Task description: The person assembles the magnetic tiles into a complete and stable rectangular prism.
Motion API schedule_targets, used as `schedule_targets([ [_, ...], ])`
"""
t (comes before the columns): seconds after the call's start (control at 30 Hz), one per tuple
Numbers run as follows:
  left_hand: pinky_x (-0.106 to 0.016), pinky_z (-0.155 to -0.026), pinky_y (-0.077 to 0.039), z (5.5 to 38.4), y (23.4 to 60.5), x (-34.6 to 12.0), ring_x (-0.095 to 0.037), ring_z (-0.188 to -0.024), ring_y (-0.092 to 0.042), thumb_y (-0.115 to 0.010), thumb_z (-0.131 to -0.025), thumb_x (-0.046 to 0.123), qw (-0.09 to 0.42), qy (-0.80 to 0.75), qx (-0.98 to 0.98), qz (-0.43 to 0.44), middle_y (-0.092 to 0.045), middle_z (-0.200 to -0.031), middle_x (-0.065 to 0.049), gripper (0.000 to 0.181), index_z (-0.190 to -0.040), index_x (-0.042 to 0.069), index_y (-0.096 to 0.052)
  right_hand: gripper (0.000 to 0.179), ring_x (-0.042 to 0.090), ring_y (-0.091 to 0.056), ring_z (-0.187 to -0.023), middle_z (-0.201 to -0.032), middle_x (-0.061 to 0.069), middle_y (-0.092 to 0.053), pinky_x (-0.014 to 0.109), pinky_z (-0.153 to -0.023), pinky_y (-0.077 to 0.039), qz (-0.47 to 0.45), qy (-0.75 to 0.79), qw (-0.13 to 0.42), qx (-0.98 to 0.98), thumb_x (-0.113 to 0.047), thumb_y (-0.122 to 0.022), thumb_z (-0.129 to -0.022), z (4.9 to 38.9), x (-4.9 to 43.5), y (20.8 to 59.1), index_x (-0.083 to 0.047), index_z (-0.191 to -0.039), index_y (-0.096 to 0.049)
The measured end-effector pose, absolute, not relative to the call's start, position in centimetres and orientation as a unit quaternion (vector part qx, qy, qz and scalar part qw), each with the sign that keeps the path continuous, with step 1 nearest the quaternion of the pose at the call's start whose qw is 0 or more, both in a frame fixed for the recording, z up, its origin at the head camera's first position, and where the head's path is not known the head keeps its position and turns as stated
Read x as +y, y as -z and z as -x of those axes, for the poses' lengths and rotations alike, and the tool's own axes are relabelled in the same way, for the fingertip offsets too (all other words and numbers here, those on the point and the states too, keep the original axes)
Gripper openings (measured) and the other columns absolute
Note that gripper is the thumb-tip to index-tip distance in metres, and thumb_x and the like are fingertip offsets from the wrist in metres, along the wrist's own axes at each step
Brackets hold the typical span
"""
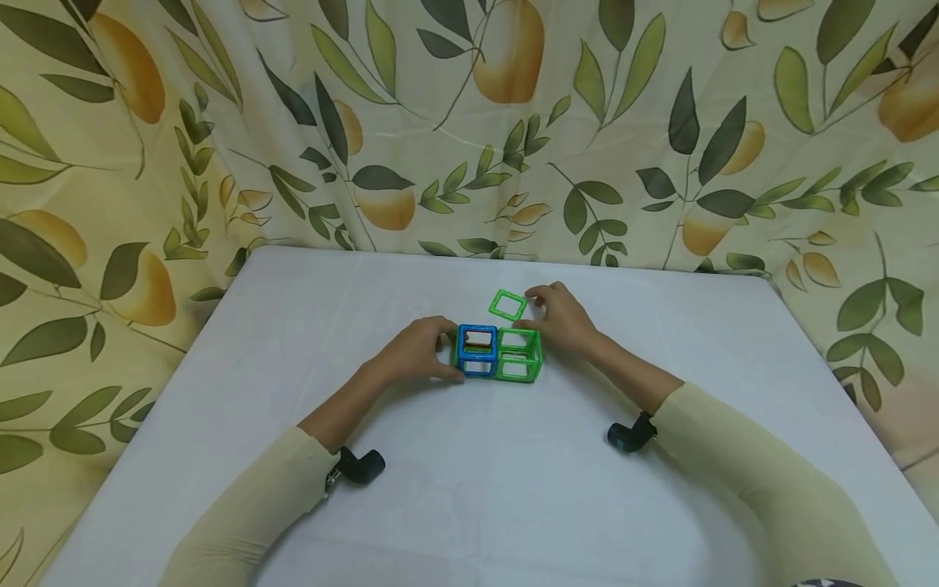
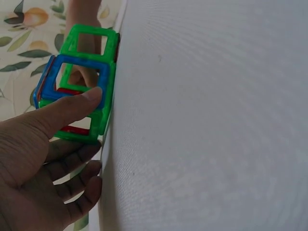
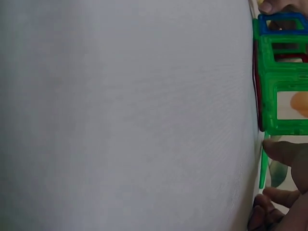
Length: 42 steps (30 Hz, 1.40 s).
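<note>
A small box-like build of magnetic tile frames sits on the white table, with a blue end (image 1: 477, 356) at left and a green end (image 1: 517, 380) at right. Red edges (image 3: 258, 96) show low on it in the right wrist view. My left hand (image 1: 412, 352) grips the blue end; its thumb (image 2: 91, 97) lies across a blue frame, other fingers spread below. Just behind the build lies a loose green square tile (image 1: 495, 300). My right hand (image 1: 565, 319) pinches that tile's right edge between thumb and forefinger, the thumb close to the build's green end.
The white cloth-covered table (image 1: 469, 489) runs to a back edge behind the tiles. A curtain (image 1: 455, 122) printed with leaves and fruit hangs behind it. Black wrist cameras (image 1: 363, 466) stick out from both sleeves over the table.
</note>
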<state>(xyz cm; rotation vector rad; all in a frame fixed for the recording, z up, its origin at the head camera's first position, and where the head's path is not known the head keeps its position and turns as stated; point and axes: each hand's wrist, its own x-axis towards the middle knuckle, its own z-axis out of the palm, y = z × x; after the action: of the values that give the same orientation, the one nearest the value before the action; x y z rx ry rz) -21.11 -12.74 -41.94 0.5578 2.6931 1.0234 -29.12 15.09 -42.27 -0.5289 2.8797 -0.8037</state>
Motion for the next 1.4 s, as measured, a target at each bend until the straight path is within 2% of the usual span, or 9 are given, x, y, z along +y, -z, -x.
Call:
schedule_targets([
  [0.23, -0.037, -0.092, -0.052, 21.3, 42.0, -12.6, -0.023, -0.106, -0.059, -0.098, -0.076, 0.024, 0.103, -0.350, 0.912, -0.187, -0.067, -0.116, -0.005, 0.070, -0.134, 0.001, -0.065, 0.072, 0.034, -0.051, -0.110, -0.125, 0.023, -0.053, 0.049, -0.098, -0.048, 0.166, 0.256, 0.062, 0.950, -0.035, -0.088, -0.088, 29.5, 14.2, 41.8, 0.005, -0.141, -0.060],
  [0.43, -0.037, -0.092, -0.052, 21.1, 42.1, -12.7, -0.023, -0.106, -0.059, -0.097, -0.077, 0.025, 0.101, -0.347, 0.914, -0.187, -0.067, -0.116, -0.005, 0.070, -0.134, 0.001, -0.065, 0.069, 0.034, -0.051, -0.107, -0.122, 0.022, -0.054, 0.049, -0.095, -0.047, 0.164, 0.262, 0.063, 0.949, -0.035, -0.086, -0.089, 29.5, 14.0, 41.7, 0.006, -0.138, -0.062],
  [0.63, -0.036, -0.087, -0.051, 21.1, 42.3, -12.8, -0.023, -0.100, -0.058, -0.098, -0.076, 0.025, 0.098, -0.352, 0.912, -0.186, -0.066, -0.111, -0.004, 0.068, -0.132, 0.002, -0.068, 0.063, 0.034, -0.051, -0.108, -0.119, 0.022, -0.056, 0.049, -0.095, -0.046, 0.155, 0.274, 0.058, 0.947, -0.032, -0.086, -0.088, 29.7, 14.3, 42.0, 0.009, -0.131, -0.065],
  [0.87, -0.036, -0.088, -0.051, 21.1, 42.3, -12.9, -0.022, -0.102, -0.058, -0.098, -0.076, 0.025, 0.103, -0.353, 0.912, -0.182, -0.066, -0.112, -0.003, 0.067, -0.132, 0.003, -0.067, 0.060, 0.034, -0.055, -0.106, -0.122, 0.024, -0.062, 0.046, -0.090, -0.048, 0.162, 0.308, 0.057, 0.936, -0.026, -0.087, -0.088, 29.8, 15.0, 42.1, 0.011, -0.129, -0.065],
  [1.1, -0.036, -0.088, -0.052, 21.0, 42.2, -13.0, -0.023, -0.102, -0.058, -0.098, -0.076, 0.025, 0.103, -0.356, 0.911, -0.180, -0.066, -0.111, -0.004, 0.067, -0.132, 0.002, -0.067, 0.057, 0.034, -0.060, -0.105, -0.120, 0.022, -0.063, 0.044, -0.088, -0.051, 0.170, 0.330, 0.056, 0.927, -0.025, -0.087, -0.088, 29.5, 16.0, 41.7, 0.009, -0.128, -0.066],
  [1.4, -0.034, -0.087, -0.051, 21.2, 42.2, -13.0, -0.022, -0.101, -0.057, -0.097, -0.077, 0.026, 0.103, -0.356, 0.909, -0.188, -0.066, -0.113, -0.003, 0.068, -0.133, 0.002, -0.066, 0.052, 0.036, -0.057, -0.109, -0.124, 0.021, -0.060, 0.045, -0.086, -0.048, 0.167, 0.350, 0.028, 0.921, -0.024, -0.084, -0.089, 27.8, 17.3, 40.5, 0.004, -0.130, -0.067],
])
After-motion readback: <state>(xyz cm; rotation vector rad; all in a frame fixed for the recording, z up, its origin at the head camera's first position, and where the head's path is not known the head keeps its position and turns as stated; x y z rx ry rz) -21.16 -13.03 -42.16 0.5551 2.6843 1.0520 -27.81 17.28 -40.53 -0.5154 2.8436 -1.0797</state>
